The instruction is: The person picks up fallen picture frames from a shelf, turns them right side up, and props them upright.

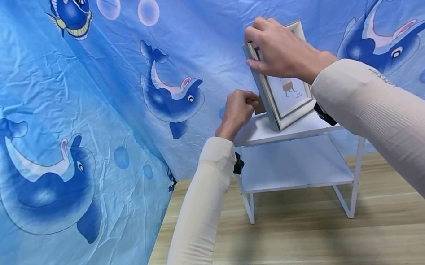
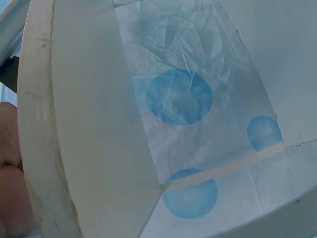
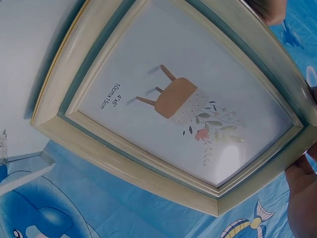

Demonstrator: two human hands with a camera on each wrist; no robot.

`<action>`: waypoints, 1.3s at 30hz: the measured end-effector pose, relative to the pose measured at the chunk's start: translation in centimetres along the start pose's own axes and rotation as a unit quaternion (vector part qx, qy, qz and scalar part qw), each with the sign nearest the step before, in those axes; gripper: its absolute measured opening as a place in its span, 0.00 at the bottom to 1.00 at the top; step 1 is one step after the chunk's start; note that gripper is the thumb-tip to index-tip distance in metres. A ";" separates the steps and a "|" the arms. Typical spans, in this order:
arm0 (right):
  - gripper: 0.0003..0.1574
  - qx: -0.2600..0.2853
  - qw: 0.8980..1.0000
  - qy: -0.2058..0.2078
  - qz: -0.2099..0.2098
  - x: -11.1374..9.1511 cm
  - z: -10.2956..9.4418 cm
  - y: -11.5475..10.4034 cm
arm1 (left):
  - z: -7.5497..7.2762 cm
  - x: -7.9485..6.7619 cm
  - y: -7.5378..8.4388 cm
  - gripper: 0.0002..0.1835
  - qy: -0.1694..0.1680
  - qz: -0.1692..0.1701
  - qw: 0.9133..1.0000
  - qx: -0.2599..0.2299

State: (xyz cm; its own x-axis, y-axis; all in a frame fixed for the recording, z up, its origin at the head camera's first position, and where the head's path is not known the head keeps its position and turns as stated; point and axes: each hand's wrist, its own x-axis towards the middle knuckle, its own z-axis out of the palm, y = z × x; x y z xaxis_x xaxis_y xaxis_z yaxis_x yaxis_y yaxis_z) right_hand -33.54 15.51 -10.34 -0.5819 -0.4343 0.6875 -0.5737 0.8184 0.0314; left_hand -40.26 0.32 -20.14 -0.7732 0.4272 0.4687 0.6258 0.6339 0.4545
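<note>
A cream picture frame (image 1: 294, 109) stands tilted on the top of a small white table (image 1: 254, 129). In the right wrist view, the frame (image 3: 138, 158) shows a print (image 3: 178, 99) of a plant pot with legs and a flower. My right hand (image 1: 284, 50) grips the frame's upper edge, thumb at the near side and fingers over the top. Behind the frame, my left hand (image 1: 239, 109) pinches a brown flap (image 1: 259, 106), which looks like the frame's back stand. Only a bit of the left hand (image 2: 9, 168) shows in the left wrist view.
The white table has a lower shelf (image 1: 294, 164) and thin metal legs (image 1: 353, 194). Blue cloth with dolphins (image 1: 178, 92) hangs behind and to the left. Below lies a wood-look floor (image 1: 294, 248).
</note>
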 end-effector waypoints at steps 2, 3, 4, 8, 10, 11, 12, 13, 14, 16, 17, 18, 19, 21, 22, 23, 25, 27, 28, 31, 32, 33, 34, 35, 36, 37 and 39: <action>0.23 0.001 1.000 -0.002 0.002 0.0 0.0 0.0 | 0.0 0.0 0.0 0.11 -0.001 0.001 1.000 -0.001; 0.23 0.001 1.000 -0.004 0.003 0.0 -0.1 0.0 | 0.0 0.0 0.0 0.11 -0.001 0.002 1.000 -0.001; 0.23 0.001 1.000 -0.005 0.004 0.0 -0.1 0.0 | 0.0 0.0 0.0 0.11 -0.001 0.002 1.000 -0.002; 0.24 0.002 1.000 -0.012 0.010 0.1 -0.2 0.0 | 0.0 0.1 0.0 0.12 -0.001 0.005 1.000 -0.001; 0.24 0.003 1.000 -0.015 0.012 0.1 -0.3 -0.1 | -0.1 0.1 0.0 0.12 0.000 0.003 1.000 0.000; 0.24 0.004 1.000 -0.017 0.013 0.1 -0.3 -0.1 | -0.1 0.1 0.1 0.12 0.000 0.003 1.000 0.001; 0.24 0.005 1.000 -0.018 0.013 0.2 -0.3 -0.1 | -0.1 0.1 0.1 0.12 0.000 0.002 1.000 0.003; 0.24 0.006 1.000 -0.020 0.013 0.2 -0.3 -0.1 | -0.1 0.1 0.1 0.12 0.000 0.002 1.000 0.003; 0.24 0.006 1.000 -0.021 0.013 0.2 -0.4 -0.2 | -0.2 0.1 0.1 0.12 0.000 0.001 1.000 0.004; 0.24 0.008 1.000 -0.024 0.015 0.2 -0.4 -0.2 | -0.3 0.0 0.2 0.12 0.000 0.000 1.000 0.006; 0.24 0.009 1.000 -0.025 0.014 0.2 -0.4 -0.2 | -0.3 0.0 0.2 0.12 -0.001 0.000 1.000 0.007; 0.24 0.009 1.000 -0.025 0.013 0.2 -0.5 -0.2 | -0.3 0.0 0.3 0.12 -0.002 -0.001 1.000 0.008; 0.24 0.010 1.000 -0.024 0.012 0.2 -0.5 -0.2 | -0.4 0.0 0.3 0.13 -0.003 -0.001 1.000 0.009; 0.24 0.011 1.000 -0.023 0.008 0.1 -0.5 -0.2 | -0.4 0.0 0.4 0.13 -0.004 0.000 1.000 0.011; 0.24 0.010 1.000 -0.022 0.005 0.1 -0.6 -0.1 | -0.4 0.0 0.4 0.13 -0.004 0.001 1.000 0.012; 0.24 0.010 1.000 -0.021 0.002 0.0 -0.6 -0.1 | -0.5 0.0 0.4 0.13 -0.004 0.002 1.000 0.012; 0.24 0.010 1.000 -0.021 -0.002 0.0 -0.6 -0.1 | -0.5 0.0 0.4 0.13 -0.004 0.002 1.000 0.011; 0.24 0.009 1.000 -0.021 -0.004 0.0 -0.6 -0.1 | -0.4 0.0 0.4 0.13 -0.003 0.001 1.000 0.010; 0.24 0.010 1.000 -0.021 -0.006 0.0 -0.6 -0.1 | -0.4 0.0 0.4 0.13 -0.003 0.001 1.000 0.009; 0.23 0.010 1.000 -0.021 -0.007 0.0 -0.6 -0.1 | -0.4 0.0 0.4 0.13 -0.003 0.001 1.000 0.010; 0.23 0.011 1.000 -0.021 -0.008 0.0 -0.6 -0.1 | -0.4 -0.1 0.3 0.13 -0.004 0.002 1.000 0.011; 0.23 0.011 1.000 -0.021 -0.008 -0.1 -0.5 -0.1 | -0.4 -0.1 0.3 0.13 -0.004 0.002 1.000 0.013; 0.23 0.011 1.000 -0.020 -0.009 -0.1 -0.5 -0.1 | -0.4 -0.1 0.3 0.13 -0.004 0.003 1.000 0.013; 0.23 0.011 1.000 -0.020 -0.010 -0.1 -0.5 -0.1 | -0.5 -0.2 0.2 0.13 -0.004 0.004 1.000 0.014; 0.23 0.011 1.000 -0.020 -0.011 -0.1 -0.4 -0.1 | -0.5 -0.2 0.2 0.13 -0.004 0.004 1.000 0.014; 0.23 0.010 1.000 -0.019 -0.012 -0.1 -0.4 -0.1 | -0.5 -0.2 0.1 0.13 -0.004 0.005 1.000 0.013; 0.23 0.011 1.000 -0.018 -0.015 0.0 -0.3 -0.1 | -0.5 -0.3 0.0 0.13 -0.004 0.007 1.000 0.012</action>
State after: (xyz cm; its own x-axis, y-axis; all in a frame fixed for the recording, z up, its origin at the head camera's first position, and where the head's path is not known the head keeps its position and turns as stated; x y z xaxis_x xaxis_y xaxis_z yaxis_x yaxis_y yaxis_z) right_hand -33.25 15.56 -10.12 -0.5834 -0.4725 0.6606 -0.6037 0.7963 0.0364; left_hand -39.97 -0.09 -19.85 -0.7656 0.4405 0.4689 0.6334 0.6438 0.4293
